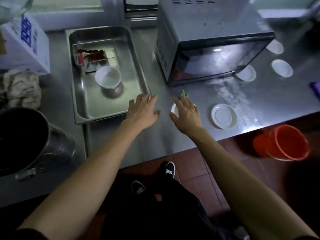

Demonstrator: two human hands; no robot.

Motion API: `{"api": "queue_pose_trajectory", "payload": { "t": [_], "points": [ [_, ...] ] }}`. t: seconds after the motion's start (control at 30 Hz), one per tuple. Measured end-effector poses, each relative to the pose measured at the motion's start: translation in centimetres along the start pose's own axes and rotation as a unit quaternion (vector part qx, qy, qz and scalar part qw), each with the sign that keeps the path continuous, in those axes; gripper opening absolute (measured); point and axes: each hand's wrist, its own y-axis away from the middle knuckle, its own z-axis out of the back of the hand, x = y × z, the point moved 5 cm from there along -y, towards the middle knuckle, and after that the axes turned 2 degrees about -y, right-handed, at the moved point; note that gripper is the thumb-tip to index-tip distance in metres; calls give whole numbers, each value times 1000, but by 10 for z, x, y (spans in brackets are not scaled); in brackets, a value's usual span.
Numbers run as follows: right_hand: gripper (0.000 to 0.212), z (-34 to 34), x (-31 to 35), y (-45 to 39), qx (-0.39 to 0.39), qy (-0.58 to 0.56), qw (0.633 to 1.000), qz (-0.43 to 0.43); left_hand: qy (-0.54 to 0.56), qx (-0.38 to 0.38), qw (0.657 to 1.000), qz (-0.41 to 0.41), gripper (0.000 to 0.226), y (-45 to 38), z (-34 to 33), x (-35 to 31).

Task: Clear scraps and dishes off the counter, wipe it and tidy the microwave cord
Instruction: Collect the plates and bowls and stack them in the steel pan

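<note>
Head view: microwave (207, 40) behind small plate (174, 110), right hand (186, 112) spread empty above, tray (83, 94) leftward.

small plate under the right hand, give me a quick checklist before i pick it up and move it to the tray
1. Right hand over the small plate: ok, fingers spread above it, no grip yet.
2. Plate free of scraps: not ok, green scraps lie at its far edge.
3. Room in the metal tray: ok, bare floor shows near the white bowl.
4. Left hand out of the path: not ok, it hovers by the tray's near corner.
5. Other saucers left to clear: not ok, the upturned saucer and more sit beside the microwave.
6. Plate touched or lifted: cannot tell.
</note>
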Motion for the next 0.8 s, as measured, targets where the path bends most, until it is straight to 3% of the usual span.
{"api": "queue_pose_trajectory", "payload": {
  "t": [0.33, 0.8],
  "points": [
    [65, 6, -98, 57, -22, -30, 994, -105, 11, 34, 997, -75, 61, -8, -34, -99],
    [69, -10, -170, 70, 15, -77, 995, -67, -1, 45, 998, -31, 50, -4, -69, -163]
  ]
}}
